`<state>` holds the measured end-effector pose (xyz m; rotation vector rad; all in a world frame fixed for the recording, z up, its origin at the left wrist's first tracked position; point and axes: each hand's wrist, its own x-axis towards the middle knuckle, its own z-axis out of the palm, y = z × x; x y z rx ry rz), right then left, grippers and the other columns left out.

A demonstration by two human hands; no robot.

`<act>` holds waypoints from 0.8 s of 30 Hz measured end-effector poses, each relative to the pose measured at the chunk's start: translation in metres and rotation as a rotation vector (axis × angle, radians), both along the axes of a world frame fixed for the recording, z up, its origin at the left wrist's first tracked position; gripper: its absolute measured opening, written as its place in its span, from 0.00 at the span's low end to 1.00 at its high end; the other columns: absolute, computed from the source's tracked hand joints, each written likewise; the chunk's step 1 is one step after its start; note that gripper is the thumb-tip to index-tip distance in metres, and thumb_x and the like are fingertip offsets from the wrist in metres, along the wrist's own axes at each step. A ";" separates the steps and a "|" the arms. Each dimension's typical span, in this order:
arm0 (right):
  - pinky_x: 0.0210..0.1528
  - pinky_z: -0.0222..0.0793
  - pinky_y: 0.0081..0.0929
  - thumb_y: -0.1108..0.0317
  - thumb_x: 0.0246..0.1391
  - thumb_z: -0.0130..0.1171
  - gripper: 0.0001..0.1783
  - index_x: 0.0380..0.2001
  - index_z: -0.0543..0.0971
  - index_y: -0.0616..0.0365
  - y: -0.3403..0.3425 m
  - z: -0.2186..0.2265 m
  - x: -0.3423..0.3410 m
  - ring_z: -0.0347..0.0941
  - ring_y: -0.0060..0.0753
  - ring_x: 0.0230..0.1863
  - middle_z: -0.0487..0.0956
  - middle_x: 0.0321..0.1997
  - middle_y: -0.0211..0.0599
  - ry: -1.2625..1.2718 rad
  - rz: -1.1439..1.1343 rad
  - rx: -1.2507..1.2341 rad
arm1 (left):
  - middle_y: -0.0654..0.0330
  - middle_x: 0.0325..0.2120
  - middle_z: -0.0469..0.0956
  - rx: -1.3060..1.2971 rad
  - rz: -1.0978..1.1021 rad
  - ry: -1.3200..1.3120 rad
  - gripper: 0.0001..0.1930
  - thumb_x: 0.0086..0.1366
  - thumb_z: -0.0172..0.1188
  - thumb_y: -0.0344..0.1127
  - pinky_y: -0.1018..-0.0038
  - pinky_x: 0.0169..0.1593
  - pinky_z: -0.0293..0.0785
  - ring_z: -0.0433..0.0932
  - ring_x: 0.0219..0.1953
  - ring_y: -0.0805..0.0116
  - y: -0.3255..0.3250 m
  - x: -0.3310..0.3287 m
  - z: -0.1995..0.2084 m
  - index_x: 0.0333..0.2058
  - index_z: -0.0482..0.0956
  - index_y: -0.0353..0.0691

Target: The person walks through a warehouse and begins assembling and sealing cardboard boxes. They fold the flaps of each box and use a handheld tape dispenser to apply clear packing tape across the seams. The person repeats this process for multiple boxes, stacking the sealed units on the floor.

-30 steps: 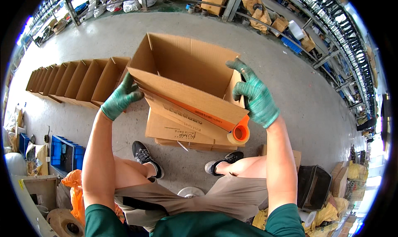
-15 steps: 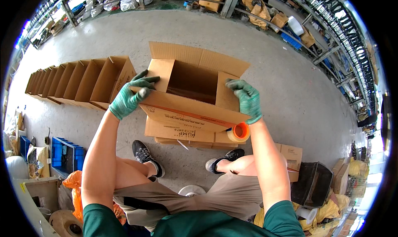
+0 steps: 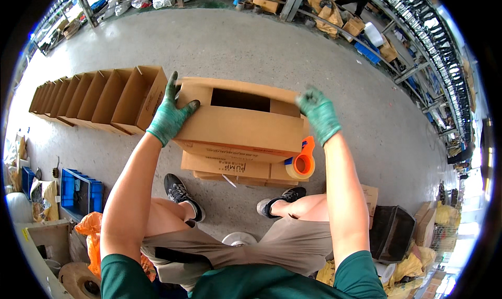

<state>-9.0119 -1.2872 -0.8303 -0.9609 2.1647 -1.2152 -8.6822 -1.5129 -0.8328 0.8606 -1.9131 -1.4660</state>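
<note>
A cardboard box (image 3: 235, 123) stands in front of me, its long near flap folded inward and its far flap leaning in. A dark gap remains between them. My left hand (image 3: 171, 116), in a green glove, is at the box's left end, fingers stretched up and thumb apart on the near flap. At the far right corner is my right hand (image 3: 318, 110), also gloved; its fingers look bent and are smeared by motion. Beneath the box lie stacked flat cartons (image 3: 225, 166). An orange tape dispenser (image 3: 309, 155) sits at their right end.
A row of open cardboard boxes (image 3: 99, 97) stands on the floor at the left. Blue crates (image 3: 81, 194) and an orange bag (image 3: 90, 231) are at my lower left. A black bin (image 3: 392, 231) stands at my lower right. Metal racks (image 3: 295, 1) line the far side.
The near flap has swung up and inward over the opening, and the far flap has come down. My right hand has moved up slightly; my left hand's fingers have spread upward.
</note>
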 end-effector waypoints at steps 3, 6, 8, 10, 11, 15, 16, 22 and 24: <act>0.56 0.69 0.33 0.59 0.60 0.63 0.24 0.56 0.70 0.49 0.003 -0.025 0.023 0.68 0.33 0.55 0.74 0.56 0.34 0.030 0.026 -0.023 | 0.54 0.66 0.63 -0.041 -0.053 -0.143 0.37 0.67 0.63 0.42 0.68 0.70 0.57 0.62 0.66 0.62 -0.004 0.007 0.008 0.70 0.55 0.44; 0.58 0.68 0.31 0.63 0.63 0.59 0.25 0.62 0.68 0.46 0.006 -0.018 0.049 0.68 0.29 0.54 0.73 0.57 0.35 -0.086 -0.043 -0.124 | 0.55 0.68 0.60 -0.010 -0.077 -0.181 0.30 0.72 0.56 0.42 0.69 0.72 0.53 0.61 0.68 0.63 -0.004 0.010 0.000 0.69 0.60 0.44; 0.59 0.67 0.32 0.62 0.64 0.58 0.28 0.65 0.66 0.45 0.006 -0.021 0.040 0.68 0.30 0.54 0.73 0.60 0.36 0.002 -0.020 -0.174 | 0.56 0.70 0.58 -0.072 -0.066 -0.158 0.26 0.74 0.51 0.41 0.70 0.73 0.50 0.58 0.69 0.63 -0.004 0.007 -0.012 0.68 0.61 0.44; 0.63 0.64 0.34 0.60 0.64 0.58 0.30 0.67 0.63 0.46 -0.001 -0.010 0.056 0.67 0.34 0.59 0.69 0.65 0.40 0.022 -0.002 -0.037 | 0.57 0.71 0.55 -0.263 -0.026 -0.165 0.24 0.76 0.47 0.37 0.70 0.73 0.48 0.55 0.71 0.62 -0.012 0.014 -0.029 0.68 0.62 0.44; 0.65 0.63 0.35 0.59 0.65 0.57 0.31 0.68 0.62 0.46 0.002 -0.004 0.058 0.67 0.37 0.61 0.68 0.68 0.42 0.040 -0.003 0.037 | 0.57 0.72 0.55 -0.282 -0.035 -0.190 0.24 0.76 0.47 0.37 0.70 0.73 0.48 0.54 0.72 0.62 -0.010 0.011 -0.027 0.68 0.62 0.44; 0.72 0.54 0.39 0.57 0.65 0.56 0.34 0.70 0.58 0.50 0.007 -0.020 0.053 0.55 0.48 0.73 0.57 0.75 0.47 0.234 0.053 -0.008 | 0.58 0.72 0.53 -0.336 -0.042 -0.261 0.24 0.75 0.45 0.33 0.69 0.74 0.47 0.52 0.73 0.59 -0.008 0.005 -0.025 0.68 0.62 0.45; 0.73 0.53 0.39 0.57 0.65 0.56 0.34 0.70 0.58 0.50 0.008 -0.020 0.052 0.52 0.49 0.74 0.55 0.75 0.48 0.239 0.058 0.002 | 0.58 0.72 0.53 -0.345 -0.036 -0.271 0.24 0.75 0.46 0.32 0.69 0.74 0.47 0.52 0.73 0.59 -0.008 0.005 -0.026 0.68 0.62 0.45; 0.72 0.55 0.38 0.57 0.65 0.55 0.35 0.71 0.57 0.49 0.020 -0.014 0.044 0.53 0.49 0.74 0.58 0.73 0.50 -0.017 0.088 -0.154 | 0.57 0.71 0.55 -0.405 -0.022 -0.232 0.23 0.74 0.47 0.30 0.69 0.73 0.51 0.55 0.72 0.58 -0.015 0.013 -0.036 0.66 0.65 0.46; 0.69 0.59 0.36 0.57 0.66 0.53 0.33 0.71 0.58 0.49 0.032 -0.022 0.020 0.59 0.46 0.72 0.65 0.69 0.50 -0.117 0.077 0.027 | 0.56 0.71 0.56 -0.411 0.007 -0.261 0.22 0.74 0.48 0.31 0.69 0.72 0.53 0.57 0.71 0.58 -0.013 0.012 -0.032 0.65 0.67 0.47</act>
